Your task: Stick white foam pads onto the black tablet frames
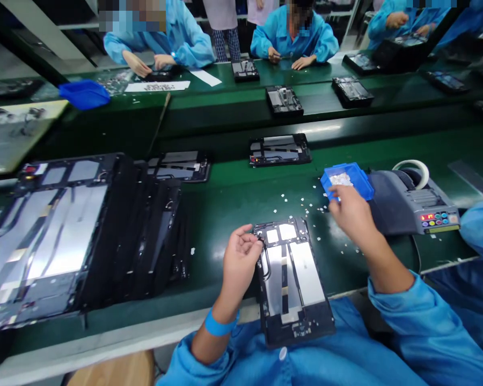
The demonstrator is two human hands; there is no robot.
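Left hand [241, 262]: fingers curled, fingertips pinching at the upper left corner of the opened tablet chassis [292, 279], seemingly on a thin black cable or edge part there; what exactly sits between the fingertips is too small to tell. Right hand [352, 212]: fingers bent down into the small blue parts bin [348, 179]; whether they have closed on a piece cannot be told.

Chassis lies face-down, internals up, at the near edge of the green bench [225, 203], its lower end overhanging onto the person's lap. Long axis runs near-to-far, tilted slightly leftward at the far end; the end with two pale square pads points away from the person.

Risks, as judgement: the overhang means a push from the left hand could tip or slide the chassis off the edge. Pinch force at the corner could kink the cable. Small white scraps [306, 203] litter the bench just beside the chassis; one could get trapped inside.

Left: leaning stack of chassis [104, 236]. Right: tape dispenser [414, 201].
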